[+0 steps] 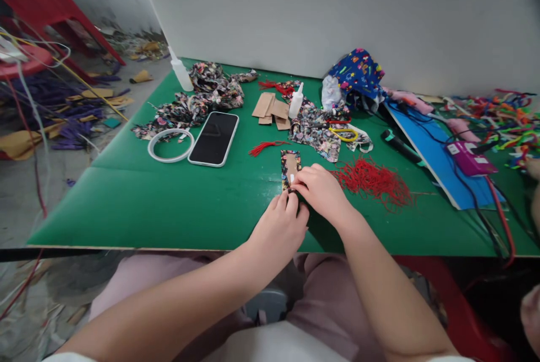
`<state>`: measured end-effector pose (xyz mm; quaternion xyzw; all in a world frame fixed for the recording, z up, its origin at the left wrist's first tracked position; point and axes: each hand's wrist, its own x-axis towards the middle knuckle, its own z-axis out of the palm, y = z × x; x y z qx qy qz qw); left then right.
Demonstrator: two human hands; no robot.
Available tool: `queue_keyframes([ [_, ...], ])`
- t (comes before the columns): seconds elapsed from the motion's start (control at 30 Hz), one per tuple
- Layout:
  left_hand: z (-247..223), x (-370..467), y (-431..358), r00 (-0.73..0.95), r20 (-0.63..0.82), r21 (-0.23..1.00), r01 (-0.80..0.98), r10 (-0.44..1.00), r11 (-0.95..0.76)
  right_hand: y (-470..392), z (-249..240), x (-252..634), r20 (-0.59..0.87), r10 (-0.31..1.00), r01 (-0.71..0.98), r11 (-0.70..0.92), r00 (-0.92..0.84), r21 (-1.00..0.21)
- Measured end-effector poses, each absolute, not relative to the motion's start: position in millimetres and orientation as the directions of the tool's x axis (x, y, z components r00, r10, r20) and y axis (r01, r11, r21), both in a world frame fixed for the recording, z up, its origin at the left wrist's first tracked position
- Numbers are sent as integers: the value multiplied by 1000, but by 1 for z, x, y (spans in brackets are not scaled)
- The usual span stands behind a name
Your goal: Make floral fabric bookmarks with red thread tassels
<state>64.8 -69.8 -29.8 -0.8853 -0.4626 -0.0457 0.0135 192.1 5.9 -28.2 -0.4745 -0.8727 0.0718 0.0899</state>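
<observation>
Just beyond the left hand (279, 226), patterned cloth (284, 168) borders matt brown card (291, 166). Farther left, the phone (214, 138) looks smooth, glossy.

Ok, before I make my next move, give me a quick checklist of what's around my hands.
1. Left hand and right hand at the strip: ok, both at its near end.
2. Strip's near end in plain sight: not ok, partly covered by the fingers.
3. Phone clear of the strip: ok, off to the left.
4. Red threads clear of the right hand: cannot tell, their edge shows right beside it.
5. Nearer bottle upright: ok, beside the brown card.
</observation>
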Motion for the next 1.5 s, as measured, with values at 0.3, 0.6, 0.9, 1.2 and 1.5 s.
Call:
queue_keyframes([
  [0.3,-32,65,-71,568,99,64,816,817,-575,6,-31,190,137,835,811,551,-533,-197],
  [0.6,-31,63,-70,577,76,48,812,813,-581,5,-30,195,131,832,801,555,-540,-224],
  [0.9,-28,63,-68,584,46,65,808,811,-585,6,-29,199,116,822,786,568,-557,-243],
  [1.2,-31,61,-68,596,70,54,798,800,-600,6,-32,205,164,797,746,602,-581,-285],
  [1.5,-28,61,-66,607,55,56,791,793,-609,2,-33,201,159,795,757,606,-585,-243],
])
